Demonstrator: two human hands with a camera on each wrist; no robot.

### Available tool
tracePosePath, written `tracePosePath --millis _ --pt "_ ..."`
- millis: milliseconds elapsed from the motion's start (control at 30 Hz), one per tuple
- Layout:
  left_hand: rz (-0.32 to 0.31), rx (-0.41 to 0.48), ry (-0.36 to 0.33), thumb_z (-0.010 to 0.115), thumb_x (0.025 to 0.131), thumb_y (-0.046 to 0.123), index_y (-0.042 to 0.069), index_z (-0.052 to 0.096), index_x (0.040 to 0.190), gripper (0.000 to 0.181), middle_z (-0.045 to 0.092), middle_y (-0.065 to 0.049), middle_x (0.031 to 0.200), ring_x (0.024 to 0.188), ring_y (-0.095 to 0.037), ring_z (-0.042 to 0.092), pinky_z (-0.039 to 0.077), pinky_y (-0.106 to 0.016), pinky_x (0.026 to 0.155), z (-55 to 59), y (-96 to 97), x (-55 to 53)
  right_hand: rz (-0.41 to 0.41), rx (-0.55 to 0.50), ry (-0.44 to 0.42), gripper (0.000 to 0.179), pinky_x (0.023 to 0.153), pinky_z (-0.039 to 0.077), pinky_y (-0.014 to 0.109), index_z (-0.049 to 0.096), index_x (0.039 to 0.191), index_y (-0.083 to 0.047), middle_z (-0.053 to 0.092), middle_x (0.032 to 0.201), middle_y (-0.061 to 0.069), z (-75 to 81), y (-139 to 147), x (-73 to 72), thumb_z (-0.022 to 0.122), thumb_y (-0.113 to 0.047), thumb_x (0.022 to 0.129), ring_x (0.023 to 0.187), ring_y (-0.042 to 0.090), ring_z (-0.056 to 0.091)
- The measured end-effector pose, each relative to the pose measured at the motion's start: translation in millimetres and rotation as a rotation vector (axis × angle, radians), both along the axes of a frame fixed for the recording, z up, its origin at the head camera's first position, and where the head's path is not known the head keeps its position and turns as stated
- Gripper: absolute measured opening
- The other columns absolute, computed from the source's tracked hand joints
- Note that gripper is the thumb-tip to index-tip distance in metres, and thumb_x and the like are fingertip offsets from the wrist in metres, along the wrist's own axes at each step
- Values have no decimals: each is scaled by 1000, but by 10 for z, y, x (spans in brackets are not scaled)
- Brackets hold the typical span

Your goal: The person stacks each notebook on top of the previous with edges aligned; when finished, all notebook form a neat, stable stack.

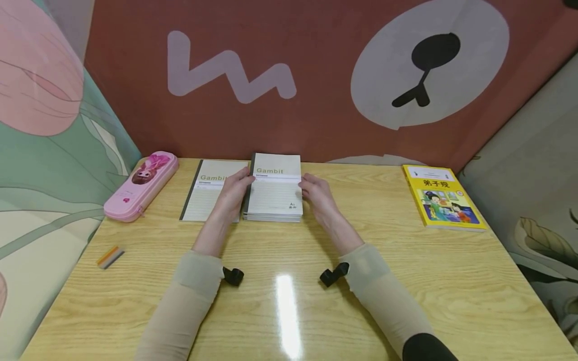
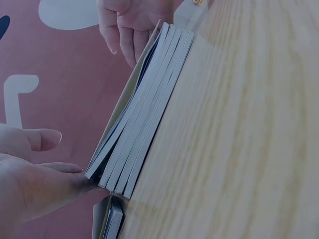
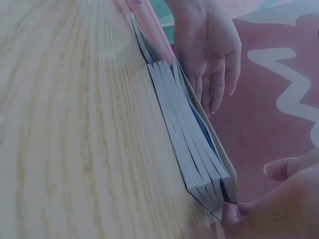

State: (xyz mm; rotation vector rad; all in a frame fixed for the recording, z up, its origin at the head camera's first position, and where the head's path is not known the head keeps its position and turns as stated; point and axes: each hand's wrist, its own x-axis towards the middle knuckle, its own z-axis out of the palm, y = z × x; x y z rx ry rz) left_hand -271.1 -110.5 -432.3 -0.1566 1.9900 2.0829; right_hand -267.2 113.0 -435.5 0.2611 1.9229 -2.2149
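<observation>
A stack of several Gambit notebooks (image 1: 276,193) lies on the table between the two hands. My left hand (image 1: 232,193) reaches over another Gambit notebook (image 1: 208,198), its fingers at the stack's dark spine side. At the opposite edge, the fingertips of my right hand (image 1: 318,193) touch the stack. Both hands have their fingers mostly extended, as the wrist views show. Seen from the left wrist, the page edges (image 2: 144,119) face the camera and the top notebook stands slightly apart from those below. The right wrist view shows the stack's corner (image 3: 214,194) against the right fingertips.
A pink pencil case (image 1: 142,185) lies at the back left, with small orange and grey sticks (image 1: 110,257) in front of it. A yellow picture-covered book (image 1: 444,198) is at the back right. The painted wall (image 1: 316,125) rises right behind the table (image 1: 253,311).
</observation>
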Motion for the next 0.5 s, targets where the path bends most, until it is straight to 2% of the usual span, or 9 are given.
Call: tracePosePath --millis 500 --pt "0 -17 -27 46 108 21 7 17 165 65 11 -4 175 163 -18 4 7 -35 135 21 4 9 5 15 -10 64 127 34 37 23 160 6 26 169 19 21 -14 34 51 -5 103 152 27 38"
